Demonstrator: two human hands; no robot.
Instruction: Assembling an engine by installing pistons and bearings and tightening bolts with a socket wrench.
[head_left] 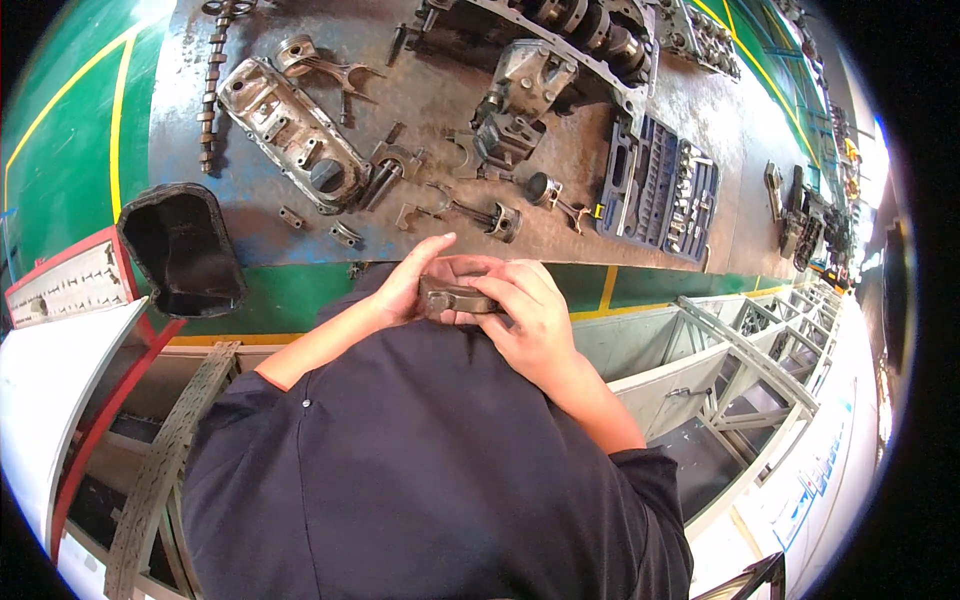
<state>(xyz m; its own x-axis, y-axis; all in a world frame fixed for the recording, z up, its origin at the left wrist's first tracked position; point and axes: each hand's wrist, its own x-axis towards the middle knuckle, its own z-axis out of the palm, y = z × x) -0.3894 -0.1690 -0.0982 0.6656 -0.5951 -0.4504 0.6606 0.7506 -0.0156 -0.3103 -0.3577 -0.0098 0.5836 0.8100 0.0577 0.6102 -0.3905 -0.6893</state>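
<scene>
Close to my body, at the table's near edge, I hold a dark, blocky metal engine part [455, 299] between both hands. My left hand [403, 287] supports it from the left, its thumb stretched out and its other fingers partly hidden behind the part. My right hand [532, 312] is closed on its right end, fingertips lying over the top. Just beyond the hands, a piston with its connecting rod [503, 222] lies on the metal-topped table [275, 238]. Another piston [543, 188] with a rod rests to its right.
An engine block [560, 45] stands at the back, near a dirty metal housing [528, 82]. A valve cover [298, 135] and a camshaft [212, 90] lie left. A socket set [660, 190] sits right. At the left table edge is a black oil pan [185, 250].
</scene>
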